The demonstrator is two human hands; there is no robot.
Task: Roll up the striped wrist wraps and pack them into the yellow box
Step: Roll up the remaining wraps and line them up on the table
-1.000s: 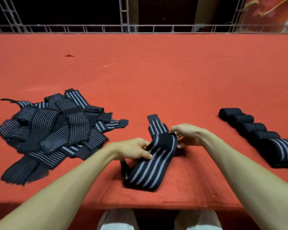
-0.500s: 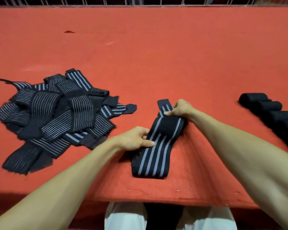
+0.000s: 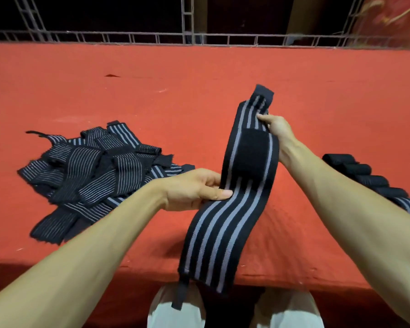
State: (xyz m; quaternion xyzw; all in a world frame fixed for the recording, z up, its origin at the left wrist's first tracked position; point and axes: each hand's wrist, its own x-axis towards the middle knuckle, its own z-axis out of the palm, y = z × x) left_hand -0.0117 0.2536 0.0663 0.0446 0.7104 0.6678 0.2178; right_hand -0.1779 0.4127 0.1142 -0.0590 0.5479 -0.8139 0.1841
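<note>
STRETCHED FOR ROLLING: A person holds a long black elastic wrist wrap with grey stripes [image 3: 223,223] above the red felt-covered table [image 3: 199,86], centre frame. L hand [image 3: 194,189] pinches its mid edge, thumb on top. R hand [image 3: 278,129] pinches the far end toward 12 o'clock. Loose pile of unrolled striped wraps [image 3: 92,171] lies at 9 o'clock, a row of rolled wraps [image 3: 365,176] at 3 o'clock. The yellow box isn't in view. Rolling well prob. needs even tension, edges aligned, and the black fastener patch [image 3: 252,150] closing the roll.

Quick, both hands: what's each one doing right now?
Left hand: pinching the wrap mid-length.
Right hand: holding the wrap near its far end.
</note>
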